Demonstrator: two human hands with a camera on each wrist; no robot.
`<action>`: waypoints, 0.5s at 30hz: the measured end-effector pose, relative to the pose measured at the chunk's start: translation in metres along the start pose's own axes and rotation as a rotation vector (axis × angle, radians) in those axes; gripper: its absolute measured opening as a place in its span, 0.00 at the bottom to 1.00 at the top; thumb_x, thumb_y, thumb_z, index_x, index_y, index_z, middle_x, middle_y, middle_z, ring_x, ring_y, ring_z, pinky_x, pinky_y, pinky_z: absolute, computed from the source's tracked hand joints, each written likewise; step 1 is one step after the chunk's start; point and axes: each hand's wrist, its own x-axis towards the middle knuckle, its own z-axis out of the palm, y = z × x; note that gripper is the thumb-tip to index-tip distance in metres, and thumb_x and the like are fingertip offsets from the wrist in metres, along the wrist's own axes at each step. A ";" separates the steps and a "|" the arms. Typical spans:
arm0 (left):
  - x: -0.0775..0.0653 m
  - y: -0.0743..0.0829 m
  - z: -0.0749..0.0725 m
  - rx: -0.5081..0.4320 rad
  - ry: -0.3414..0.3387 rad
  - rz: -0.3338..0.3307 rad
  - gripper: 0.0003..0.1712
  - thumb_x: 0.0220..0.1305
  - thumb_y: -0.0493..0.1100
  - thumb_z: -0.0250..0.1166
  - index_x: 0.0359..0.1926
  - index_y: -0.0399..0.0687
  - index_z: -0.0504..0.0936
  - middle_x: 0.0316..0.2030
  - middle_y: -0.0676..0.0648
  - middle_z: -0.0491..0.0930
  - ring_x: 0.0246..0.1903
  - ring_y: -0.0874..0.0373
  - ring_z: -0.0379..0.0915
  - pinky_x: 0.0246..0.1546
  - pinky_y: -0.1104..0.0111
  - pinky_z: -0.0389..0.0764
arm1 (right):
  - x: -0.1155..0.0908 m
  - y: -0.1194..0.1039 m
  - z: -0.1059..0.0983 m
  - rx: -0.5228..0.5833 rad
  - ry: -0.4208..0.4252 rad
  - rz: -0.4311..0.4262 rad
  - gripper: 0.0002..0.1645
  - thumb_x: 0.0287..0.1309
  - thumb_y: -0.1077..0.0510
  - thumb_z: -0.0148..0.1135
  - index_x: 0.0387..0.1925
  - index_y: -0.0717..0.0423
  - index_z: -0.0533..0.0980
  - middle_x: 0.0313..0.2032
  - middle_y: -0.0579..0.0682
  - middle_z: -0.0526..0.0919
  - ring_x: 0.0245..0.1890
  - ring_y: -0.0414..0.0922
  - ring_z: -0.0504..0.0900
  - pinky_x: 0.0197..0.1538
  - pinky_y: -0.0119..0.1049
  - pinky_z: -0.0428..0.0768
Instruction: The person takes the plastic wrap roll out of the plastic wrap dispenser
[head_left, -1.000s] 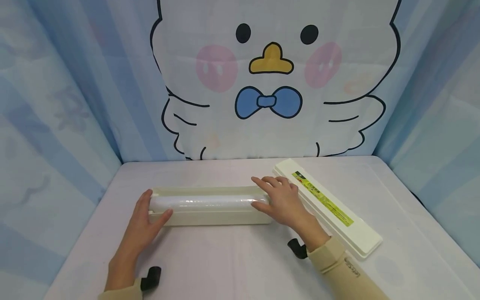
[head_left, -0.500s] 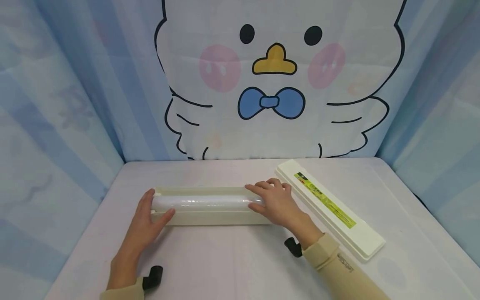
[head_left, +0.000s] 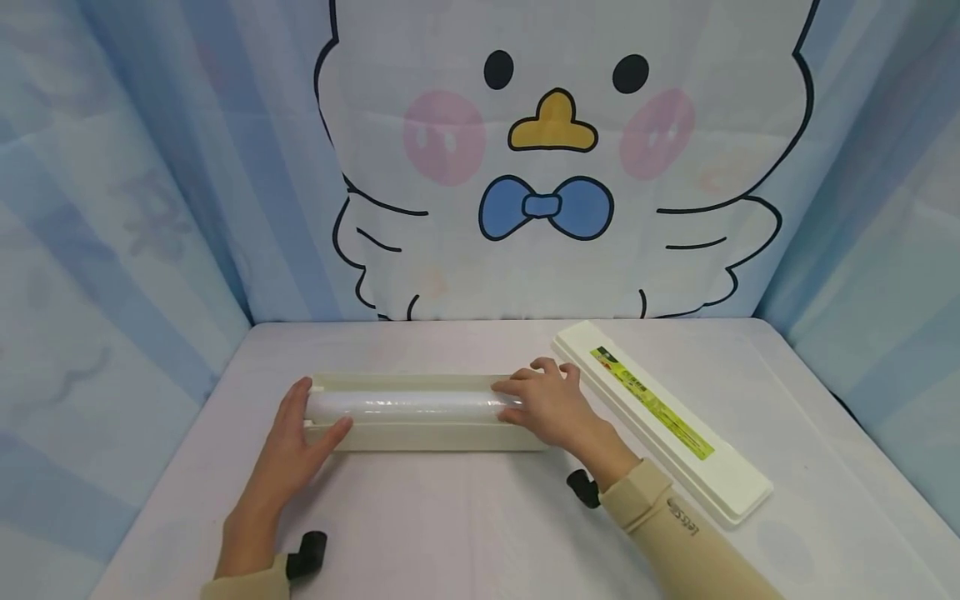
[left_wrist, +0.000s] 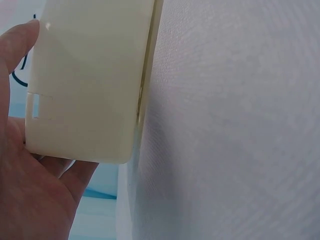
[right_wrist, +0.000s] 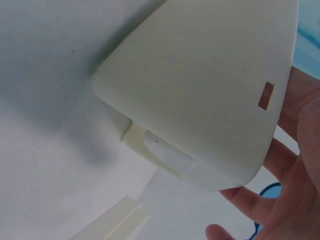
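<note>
A long cream cling film box (head_left: 435, 437) lies lengthwise on the table without a cover, a shiny roll of cling film (head_left: 420, 406) inside it. My left hand (head_left: 288, 454) holds the box's left end, thumb along the front edge and fingers round the far side. The left wrist view shows the thumb (left_wrist: 22, 42) at the edge of the smooth front wall (left_wrist: 90, 85). Over the right end, my right hand (head_left: 555, 408) has curled its thumb and index finger about the roll. In the right wrist view its other fingers (right_wrist: 250, 202) show behind the box's end.
A long white lid (head_left: 667, 425) with a yellow-green label lies slanted on the table (head_left: 450, 525) to the right, close to my right forearm. A curtain with a cartoon bird (head_left: 547, 275) hangs behind the table, and blue curtains flank it.
My right hand has moved a little left and its fingers have closed in on the roll's right end. The left hand keeps its hold, and the box and lid stay put.
</note>
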 end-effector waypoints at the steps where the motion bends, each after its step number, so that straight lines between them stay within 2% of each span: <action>1: 0.000 0.000 0.000 0.001 0.000 -0.002 0.58 0.70 0.62 0.61 0.80 0.38 0.36 0.78 0.31 0.37 0.75 0.32 0.37 0.70 0.37 0.46 | 0.000 0.000 0.000 0.003 -0.005 0.006 0.26 0.60 0.43 0.71 0.59 0.41 0.82 0.56 0.48 0.83 0.64 0.60 0.69 0.59 0.67 0.62; 11: -0.001 0.001 -0.001 0.007 0.000 -0.005 0.57 0.71 0.61 0.61 0.79 0.37 0.37 0.78 0.31 0.37 0.75 0.33 0.37 0.70 0.38 0.46 | 0.004 -0.002 -0.001 -0.043 -0.058 0.005 0.28 0.58 0.45 0.73 0.60 0.42 0.82 0.56 0.48 0.83 0.65 0.59 0.69 0.62 0.69 0.58; 15: 0.000 0.000 0.000 0.006 0.006 0.012 0.56 0.71 0.60 0.62 0.79 0.36 0.38 0.77 0.30 0.38 0.75 0.32 0.37 0.70 0.38 0.47 | 0.004 -0.001 -0.002 -0.057 -0.055 -0.013 0.28 0.58 0.45 0.72 0.60 0.43 0.81 0.56 0.48 0.83 0.64 0.59 0.69 0.63 0.68 0.57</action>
